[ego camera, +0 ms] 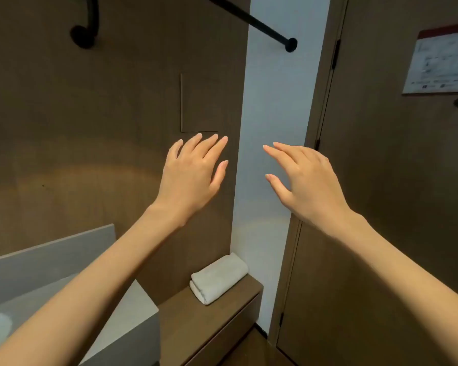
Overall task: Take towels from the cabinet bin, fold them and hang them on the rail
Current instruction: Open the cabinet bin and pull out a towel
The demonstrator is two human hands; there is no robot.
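Both grips are released: left hand (193, 170) and right hand (310, 180) hold nothing. One folded towel (218, 278) lies on the bench (191, 320) below the bare rail (259, 26); supporting it underneath should keep its fold.

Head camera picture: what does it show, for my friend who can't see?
The left hand and right hand reach forward, open and empty, before a brown wall. Below, a folded white towel lies on a wooden ledge; a black rail runs above.

Below the black rail (249, 19), here come the left hand (193, 170) and right hand (310, 180): both bare, slender fingers, nails rounded at the tips, forearms bare to the frame's edge.
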